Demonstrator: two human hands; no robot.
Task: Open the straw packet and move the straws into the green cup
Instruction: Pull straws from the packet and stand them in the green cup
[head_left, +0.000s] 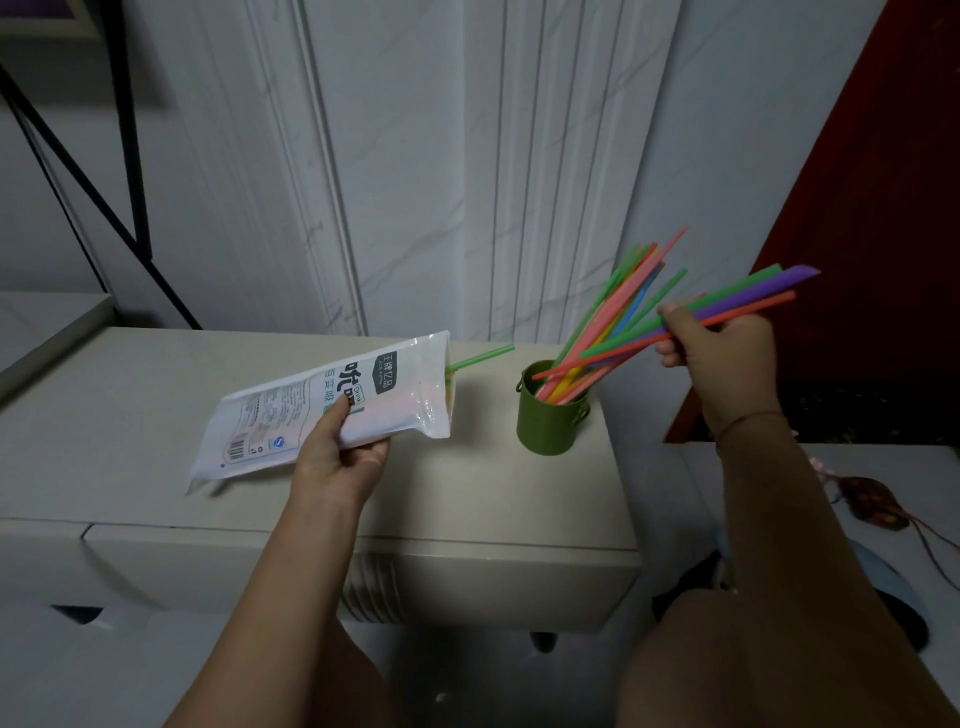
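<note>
My left hand (340, 457) grips the white straw packet (291, 415) from below and holds it tilted above the cabinet top, its open end facing right. One green straw (480, 357) sticks out of that opening. The green cup (545, 421) stands upright to the right of the packet, with several coloured straws (618, 317) leaning in it. My right hand (719, 358) is above and right of the cup, closed on a bundle of green, purple and red straws (748, 296) whose lower ends point down at the cup's mouth.
The cup sits near the right edge of a beige cabinet top (130, 415). A white panelled wall (415, 182) lies behind. A black metal frame (124, 156) stands at the left, a dark red surface (883, 208) at the right. Cables and small items (872, 504) lie on the floor.
</note>
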